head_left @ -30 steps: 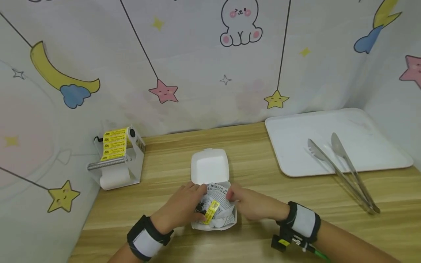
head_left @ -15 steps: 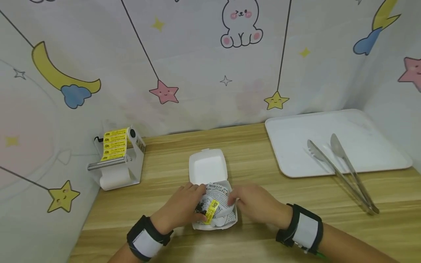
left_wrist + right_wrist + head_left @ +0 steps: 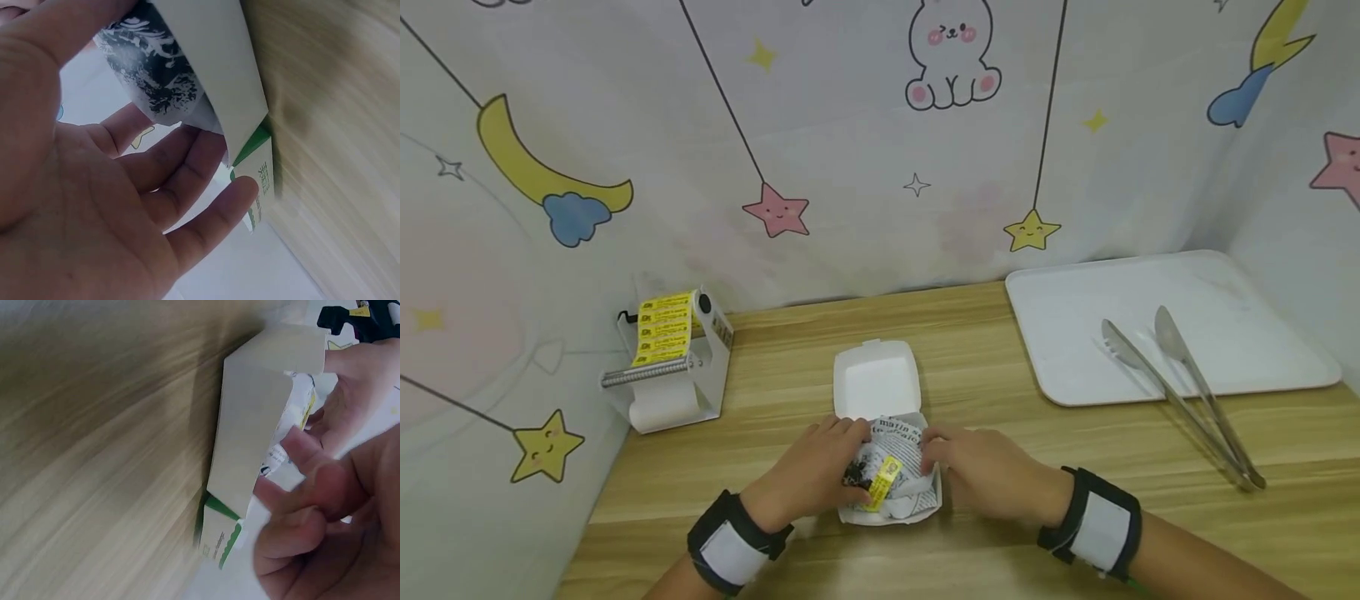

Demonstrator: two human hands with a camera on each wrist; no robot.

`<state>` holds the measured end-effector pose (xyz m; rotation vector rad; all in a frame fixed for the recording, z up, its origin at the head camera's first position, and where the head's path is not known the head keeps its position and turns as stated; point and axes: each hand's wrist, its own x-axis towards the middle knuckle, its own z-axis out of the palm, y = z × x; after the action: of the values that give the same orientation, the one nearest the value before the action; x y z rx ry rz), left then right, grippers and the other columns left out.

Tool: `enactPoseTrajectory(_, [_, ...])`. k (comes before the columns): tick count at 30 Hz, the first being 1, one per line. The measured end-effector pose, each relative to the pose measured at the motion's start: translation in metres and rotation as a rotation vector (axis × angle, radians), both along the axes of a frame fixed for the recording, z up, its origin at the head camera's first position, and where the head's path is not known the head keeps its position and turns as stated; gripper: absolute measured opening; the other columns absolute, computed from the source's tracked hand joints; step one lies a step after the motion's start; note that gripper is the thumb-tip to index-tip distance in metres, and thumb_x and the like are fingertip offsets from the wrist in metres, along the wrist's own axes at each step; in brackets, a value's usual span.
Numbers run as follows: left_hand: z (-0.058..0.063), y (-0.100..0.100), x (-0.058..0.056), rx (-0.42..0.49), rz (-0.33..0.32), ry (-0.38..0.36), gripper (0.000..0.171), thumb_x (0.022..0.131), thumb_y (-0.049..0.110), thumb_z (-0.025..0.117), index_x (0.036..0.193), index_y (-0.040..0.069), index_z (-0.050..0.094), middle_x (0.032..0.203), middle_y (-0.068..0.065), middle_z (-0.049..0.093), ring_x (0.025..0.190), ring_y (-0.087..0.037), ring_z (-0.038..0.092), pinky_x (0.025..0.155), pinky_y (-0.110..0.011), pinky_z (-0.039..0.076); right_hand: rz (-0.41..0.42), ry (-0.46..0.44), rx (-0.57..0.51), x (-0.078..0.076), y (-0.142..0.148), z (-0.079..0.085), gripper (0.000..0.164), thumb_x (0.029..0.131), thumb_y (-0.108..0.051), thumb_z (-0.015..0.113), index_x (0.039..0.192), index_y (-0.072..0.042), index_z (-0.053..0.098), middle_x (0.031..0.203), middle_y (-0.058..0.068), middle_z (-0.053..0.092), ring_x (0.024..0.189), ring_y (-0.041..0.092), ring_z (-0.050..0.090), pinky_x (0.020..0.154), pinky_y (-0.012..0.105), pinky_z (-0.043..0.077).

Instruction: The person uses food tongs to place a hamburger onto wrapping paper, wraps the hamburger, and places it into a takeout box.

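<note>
A small white takeaway box (image 3: 877, 383) stands on the table with its lid folded back. In its base lies a package wrapped in newsprint-patterned paper (image 3: 898, 443), bearing a yellow sticker (image 3: 884, 483). My left hand (image 3: 808, 467) grips the package's left side, thumb in front beside the sticker, fingers curved behind; the left wrist view shows the dark printed paper (image 3: 156, 69) within this grasp. At the right rim, the curled fingers of my right hand (image 3: 981, 468) pinch the paper's edge, fingertips partly hidden behind the box wall (image 3: 250, 431) in the right wrist view.
A label dispenser (image 3: 711, 367) with a roll of yellow stickers stands at the back left. On the right, a white tray (image 3: 1075, 333) bears the heads of metal tongs (image 3: 1202, 408), whose handles reach over the wooden table (image 3: 760, 375). A printed cloth (image 3: 850, 125) hangs behind.
My right hand has turned and shifted slightly along the box's right side, its fingers going down at the rim. The left hand keeps its place. The box has barely moved.
</note>
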<state>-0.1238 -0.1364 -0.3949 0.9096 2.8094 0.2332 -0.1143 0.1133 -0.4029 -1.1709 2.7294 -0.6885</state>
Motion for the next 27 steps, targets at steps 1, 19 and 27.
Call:
enactPoseTrajectory(1, [0.000,-0.001,0.000,0.001,0.002,0.002,0.068,0.066,0.045,0.082,0.117,0.013,0.049,0.109,-0.001,0.058,0.099,-0.018,0.049,0.084,-0.039,0.044,-0.012,0.014,-0.016,-0.002,0.001,0.000,0.031,0.080,0.002,0.051,0.096,-0.018,0.068,0.115,-0.002,0.059,0.077,0.007,0.057,0.062,0.022,0.048])
enactPoseTrajectory(19, [0.000,-0.022,-0.022,0.578,0.582,-0.271,0.080,0.092,0.062,0.037,0.138,-0.002,0.037,0.127,-0.020,0.050,0.111,-0.031,0.053,0.089,-0.048,0.046,-0.342,-0.465,-0.416,-0.039,-0.005,-0.019,0.048,0.086,0.008,0.043,0.133,0.000,0.043,0.133,0.019,0.050,0.121,0.033,0.050,0.100,0.047,0.039])
enactPoseTrajectory(27, [0.003,-0.021,-0.030,0.817,0.622,-0.527,0.080,0.095,0.062,0.023,0.142,-0.002,0.030,0.132,-0.024,0.048,0.120,-0.035,0.048,0.095,-0.051,0.041,-0.350,-0.513,-0.451,-0.043,-0.016,-0.017,0.058,0.086,0.004,0.044,0.142,-0.007,0.035,0.138,0.012,0.048,0.126,0.028,0.044,0.104,0.049,0.033])
